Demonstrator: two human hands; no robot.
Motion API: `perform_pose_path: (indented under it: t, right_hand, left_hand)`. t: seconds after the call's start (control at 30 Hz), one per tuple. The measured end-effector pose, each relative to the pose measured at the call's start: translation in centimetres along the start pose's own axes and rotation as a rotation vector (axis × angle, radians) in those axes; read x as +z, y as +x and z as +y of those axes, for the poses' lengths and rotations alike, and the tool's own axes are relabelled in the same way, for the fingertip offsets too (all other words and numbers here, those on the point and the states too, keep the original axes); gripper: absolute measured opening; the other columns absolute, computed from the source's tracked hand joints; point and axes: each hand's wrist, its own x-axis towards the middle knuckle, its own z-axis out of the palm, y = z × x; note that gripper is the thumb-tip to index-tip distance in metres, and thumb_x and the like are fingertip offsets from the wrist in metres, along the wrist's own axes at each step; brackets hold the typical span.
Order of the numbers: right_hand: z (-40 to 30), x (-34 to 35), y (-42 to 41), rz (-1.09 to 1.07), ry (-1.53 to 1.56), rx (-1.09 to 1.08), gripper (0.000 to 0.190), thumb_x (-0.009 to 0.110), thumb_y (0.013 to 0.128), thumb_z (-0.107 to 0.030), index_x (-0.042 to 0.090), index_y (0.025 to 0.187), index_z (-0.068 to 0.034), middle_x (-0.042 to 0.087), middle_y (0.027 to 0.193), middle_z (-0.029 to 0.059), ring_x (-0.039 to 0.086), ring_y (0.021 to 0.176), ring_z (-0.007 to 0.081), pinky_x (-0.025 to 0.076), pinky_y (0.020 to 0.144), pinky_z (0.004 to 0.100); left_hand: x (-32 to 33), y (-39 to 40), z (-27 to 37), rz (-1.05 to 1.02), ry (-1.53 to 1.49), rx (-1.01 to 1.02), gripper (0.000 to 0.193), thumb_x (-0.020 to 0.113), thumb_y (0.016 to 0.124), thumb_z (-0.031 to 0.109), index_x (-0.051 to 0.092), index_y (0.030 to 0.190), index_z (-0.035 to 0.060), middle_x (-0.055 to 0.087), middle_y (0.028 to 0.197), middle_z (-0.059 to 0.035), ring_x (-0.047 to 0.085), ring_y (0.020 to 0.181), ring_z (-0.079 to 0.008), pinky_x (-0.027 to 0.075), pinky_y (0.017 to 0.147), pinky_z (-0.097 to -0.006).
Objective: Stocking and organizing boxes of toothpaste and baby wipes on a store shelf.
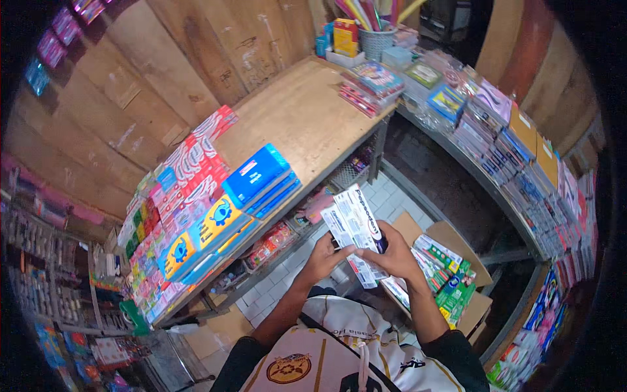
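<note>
Both my hands hold a small stack of white Pepsodent toothpaste cartons (353, 223) in front of my torso. My left hand (323, 259) grips the left side, thumb on top. From the right, my right hand (394, 252) clasps the cartons, its thumb near the left one; the undersides are hidden. Just past my right wrist, an open cardboard box (477, 259) holds several more cartons (453, 301), green and white, lying at mixed angles. My right forearm covers part of that box.
A wooden table (289, 115) bears blue packs (257, 174), yellow-and-blue packs (215, 220) and red-and-white packs (196, 157). Stacked books (504, 132) line a curved-looking shelf at right. A pail (377, 41) with long items stands behind. White tiles (272, 279) cover the floor.
</note>
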Motion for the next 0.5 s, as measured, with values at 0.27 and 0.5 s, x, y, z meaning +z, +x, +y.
perform_pose_path:
  t: [0.27,0.5]
  right_hand:
    - [-8.3,5.6,8.8,-0.234,0.048,-0.178,0.051,0.071,0.082,-0.023,0.051,0.121,0.003,0.063,0.106,0.0146,0.058,0.100,0.0194,0.045,0.088,0.0320]
    - [-12.3,12.7,14.6,-0.371,0.128,-0.376,0.047,0.058,0.093,-0.022,0.044,0.131,0.004,0.057,0.119,0.0137,0.052,0.110,0.0182,0.040,0.096,0.0322]
  left_hand:
    - [-5.9,-0.1,8.7,0.227,0.047,0.342,0.057,0.054,0.095,0.010,0.022,0.141,0.0047,0.047,0.129,-0.0116,0.045,0.119,-0.0169,0.037,0.099,-0.0324]
    - [-13.6,-0.5,13.7,0.403,-0.053,0.337,0.049,0.050,0.098,0.022,0.028,0.139,0.0054,0.047,0.130,-0.0124,0.044,0.120,-0.0186,0.035,0.102,-0.0332]
